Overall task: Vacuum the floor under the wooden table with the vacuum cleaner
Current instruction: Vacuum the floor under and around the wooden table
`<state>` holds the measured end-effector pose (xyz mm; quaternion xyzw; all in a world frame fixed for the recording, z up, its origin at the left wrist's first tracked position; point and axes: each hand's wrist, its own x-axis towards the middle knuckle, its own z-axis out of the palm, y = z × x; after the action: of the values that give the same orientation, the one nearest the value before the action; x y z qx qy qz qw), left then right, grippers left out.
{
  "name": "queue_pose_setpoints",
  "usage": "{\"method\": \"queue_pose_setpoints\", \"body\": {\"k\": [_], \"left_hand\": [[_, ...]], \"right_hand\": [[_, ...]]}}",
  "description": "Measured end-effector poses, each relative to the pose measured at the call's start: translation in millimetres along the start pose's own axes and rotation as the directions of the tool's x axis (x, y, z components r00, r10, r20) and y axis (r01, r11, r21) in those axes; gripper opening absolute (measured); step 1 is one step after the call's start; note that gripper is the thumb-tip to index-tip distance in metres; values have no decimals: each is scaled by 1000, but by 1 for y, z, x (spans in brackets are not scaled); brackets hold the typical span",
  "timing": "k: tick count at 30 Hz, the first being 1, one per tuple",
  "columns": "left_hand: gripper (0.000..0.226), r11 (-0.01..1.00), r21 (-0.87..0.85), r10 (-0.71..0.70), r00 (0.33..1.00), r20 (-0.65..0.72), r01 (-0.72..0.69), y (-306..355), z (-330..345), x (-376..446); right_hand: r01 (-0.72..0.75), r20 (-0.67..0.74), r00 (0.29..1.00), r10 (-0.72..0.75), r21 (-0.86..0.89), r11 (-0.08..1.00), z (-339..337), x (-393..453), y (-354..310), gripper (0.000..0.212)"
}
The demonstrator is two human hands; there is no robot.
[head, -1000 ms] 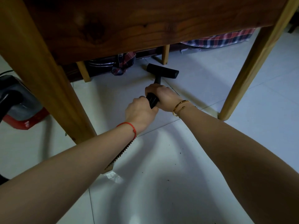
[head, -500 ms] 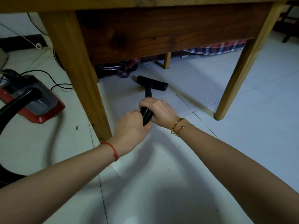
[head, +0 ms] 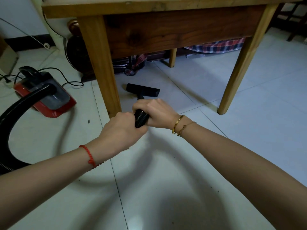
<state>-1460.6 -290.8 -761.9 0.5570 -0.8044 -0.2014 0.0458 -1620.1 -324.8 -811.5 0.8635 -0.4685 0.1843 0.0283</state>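
The ribbed black hose (head: 141, 119) is clamped by both hands, the left hand (head: 122, 131) wrapped around it nearer the body and the right hand (head: 157, 114) closed over it just ahead. The floor nozzle (head: 143, 91) is laid flat on the white tiled floor (head: 191, 163) under the wooden table (head: 166, 30), beside its near left leg (head: 101, 67). Compared with a moment earlier, the nozzle is drawn closer to that leg, and more of the red vacuum cleaner (head: 44, 95) is seen at left. No legible writing is seen.

The vacuum cleaner (head: 44, 95) sits left of the wooden table (head: 166, 32), its nozzle (head: 142, 90) on the floor (head: 249, 97) beneath.
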Motion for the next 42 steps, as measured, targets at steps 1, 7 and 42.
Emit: {"method": "queue_pose_setpoints", "body": {"k": [1,7,42], "left_hand": [[23,1000,-4,-3,1000,1,3,-1,-2,-2],[23,999,-10,-31,1000,3,31,-3,-1,7],[23,997,-73,-12,999,-33,9,-4,44,76]], "right_hand": [[9,0,1000,-9,-2,1000,-2,1,-2,17],[-13,-8,1000,13,34,999,5,8,4,17],[-94,-66,993,94,-6,996,49,13,60,23]]}}
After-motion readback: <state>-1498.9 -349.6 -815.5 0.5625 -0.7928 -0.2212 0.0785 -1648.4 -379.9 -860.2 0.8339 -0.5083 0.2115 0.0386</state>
